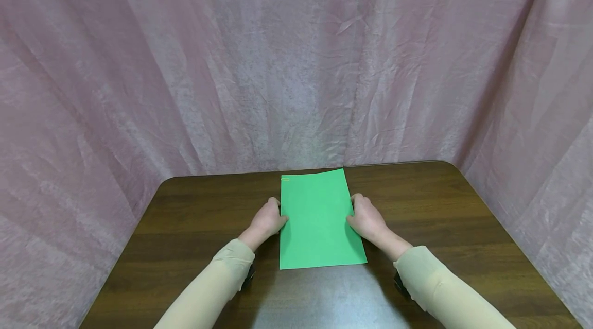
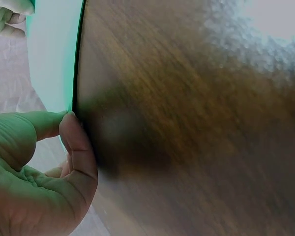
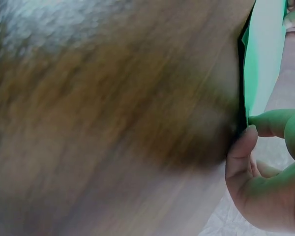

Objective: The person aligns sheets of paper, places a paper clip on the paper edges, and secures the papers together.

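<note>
A green sheet [image 1: 319, 221], like paper or thin card, is held between both hands over the table, its far right corner curling up slightly. The left hand [image 1: 269, 218] pinches its left edge between thumb and fingers. On the opposite edge, the right hand [image 1: 367, 218] pinches it the same way. In the left wrist view the sheet [image 2: 54, 54] is seen nearly edge-on, with thumb and index fingertip meeting at its side. The right wrist view shows the sheet [image 3: 263, 54] with a dark underside along its near edge. A small yellowish mark sits at the far left corner.
The brown wood-grain table [image 1: 199, 221] has rounded far corners and a bright reflection near its front. Behind it and at both sides hang pinkish curtains [image 1: 287, 61]. Dark straps or devices show under both sleeve cuffs.
</note>
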`<state>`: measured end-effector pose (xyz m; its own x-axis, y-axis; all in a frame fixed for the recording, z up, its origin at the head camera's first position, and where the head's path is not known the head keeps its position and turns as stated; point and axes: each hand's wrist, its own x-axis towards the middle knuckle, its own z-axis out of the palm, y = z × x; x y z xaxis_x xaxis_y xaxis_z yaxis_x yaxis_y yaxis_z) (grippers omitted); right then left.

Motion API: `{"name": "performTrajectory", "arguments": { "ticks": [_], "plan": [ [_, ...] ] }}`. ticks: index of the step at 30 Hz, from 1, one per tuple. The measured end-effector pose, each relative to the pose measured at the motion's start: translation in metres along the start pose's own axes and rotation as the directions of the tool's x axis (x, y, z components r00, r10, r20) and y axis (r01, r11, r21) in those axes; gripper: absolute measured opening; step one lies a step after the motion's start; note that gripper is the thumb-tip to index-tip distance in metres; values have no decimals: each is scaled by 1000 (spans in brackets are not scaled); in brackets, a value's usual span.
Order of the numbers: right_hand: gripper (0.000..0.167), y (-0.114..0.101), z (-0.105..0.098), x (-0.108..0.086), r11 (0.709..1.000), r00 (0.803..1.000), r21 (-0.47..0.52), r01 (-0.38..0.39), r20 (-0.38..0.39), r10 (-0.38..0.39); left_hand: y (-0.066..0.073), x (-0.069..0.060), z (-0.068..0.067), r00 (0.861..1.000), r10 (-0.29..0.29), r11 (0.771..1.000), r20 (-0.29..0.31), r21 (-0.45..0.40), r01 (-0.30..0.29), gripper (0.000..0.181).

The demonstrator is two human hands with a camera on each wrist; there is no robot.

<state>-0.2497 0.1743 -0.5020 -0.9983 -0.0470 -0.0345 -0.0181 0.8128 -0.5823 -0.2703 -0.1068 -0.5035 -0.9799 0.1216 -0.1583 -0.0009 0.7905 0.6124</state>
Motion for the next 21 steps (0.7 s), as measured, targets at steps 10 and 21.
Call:
{"name": "performTrajectory", "arguments": {
  "ticks": [10,21],
  "plan": [
    [54,2,5,1,993,999,-115,2,-44,-7,0,0,3,999,28,998,-41,52,-26,39],
    [48,6,5,-1,997,999,-69,43,-6,-43,-4,-3,2,998,55,996,-24,72,-54,43]
  ]
}}
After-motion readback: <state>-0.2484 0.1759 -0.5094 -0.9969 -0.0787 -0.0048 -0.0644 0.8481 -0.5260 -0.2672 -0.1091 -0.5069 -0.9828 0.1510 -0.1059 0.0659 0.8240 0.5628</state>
